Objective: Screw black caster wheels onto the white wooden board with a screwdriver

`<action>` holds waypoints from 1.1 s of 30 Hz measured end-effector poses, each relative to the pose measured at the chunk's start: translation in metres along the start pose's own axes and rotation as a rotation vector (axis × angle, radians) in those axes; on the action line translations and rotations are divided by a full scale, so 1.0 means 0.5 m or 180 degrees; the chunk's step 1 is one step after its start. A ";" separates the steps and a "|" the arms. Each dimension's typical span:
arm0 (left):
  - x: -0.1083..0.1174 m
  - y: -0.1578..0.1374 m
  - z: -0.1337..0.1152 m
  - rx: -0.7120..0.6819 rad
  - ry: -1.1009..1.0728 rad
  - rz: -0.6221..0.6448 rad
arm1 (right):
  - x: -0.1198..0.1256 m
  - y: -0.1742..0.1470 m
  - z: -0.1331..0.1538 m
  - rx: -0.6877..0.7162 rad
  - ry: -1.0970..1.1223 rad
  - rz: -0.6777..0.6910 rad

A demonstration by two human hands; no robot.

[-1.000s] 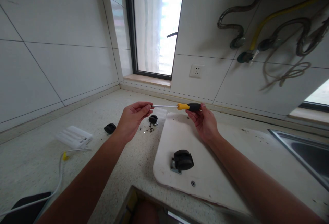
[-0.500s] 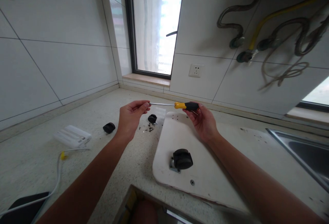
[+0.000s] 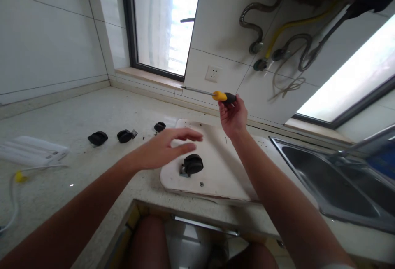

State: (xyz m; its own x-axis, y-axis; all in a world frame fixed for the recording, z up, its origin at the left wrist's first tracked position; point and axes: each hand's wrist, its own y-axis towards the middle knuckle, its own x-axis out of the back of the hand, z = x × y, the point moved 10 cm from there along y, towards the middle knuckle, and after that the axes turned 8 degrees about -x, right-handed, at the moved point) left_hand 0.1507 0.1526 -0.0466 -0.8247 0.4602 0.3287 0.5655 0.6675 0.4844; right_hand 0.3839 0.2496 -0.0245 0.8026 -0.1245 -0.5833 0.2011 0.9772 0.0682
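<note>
My right hand [image 3: 233, 114] is closed round the black and yellow handle of a screwdriver [image 3: 219, 96], held up with its shaft pointing left. Above the near left part of a white board [image 3: 212, 145], my left hand [image 3: 168, 147] is empty, thumb and fingers apart. Just below its fingertips a black caster wheel [image 3: 193, 164] stands on a metal plate on the board. A screw head [image 3: 201, 184] shows in the board near the front edge. Another caster [image 3: 159, 127] lies behind my left hand, partly hiding small bits on the counter.
Two more casters [image 3: 98, 138] [image 3: 125, 136] lie on the counter to the left, beside a white power bank [image 3: 33, 151] with a white cable. A steel sink [image 3: 327, 178] is at the right. Pipes [image 3: 251, 22] hang on the wall; an open drawer [image 3: 203, 223] is below the counter edge.
My left hand has let go of the screwdriver shaft and come down over the board's caster. The right hand has raised the screwdriver. The camera view has shifted right.
</note>
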 end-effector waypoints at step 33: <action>0.001 -0.027 0.026 0.0659 0.0657 0.0987 | -0.053 -0.233 0.155 0.1223 -0.2734 0.0663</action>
State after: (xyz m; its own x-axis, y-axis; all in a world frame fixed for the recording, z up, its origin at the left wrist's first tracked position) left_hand 0.1427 0.1514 -0.0638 -0.5870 0.5448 0.5989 0.7583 0.6291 0.1709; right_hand 0.3827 0.1259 0.0456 0.9495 -0.1875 0.2516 0.0557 0.8898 0.4530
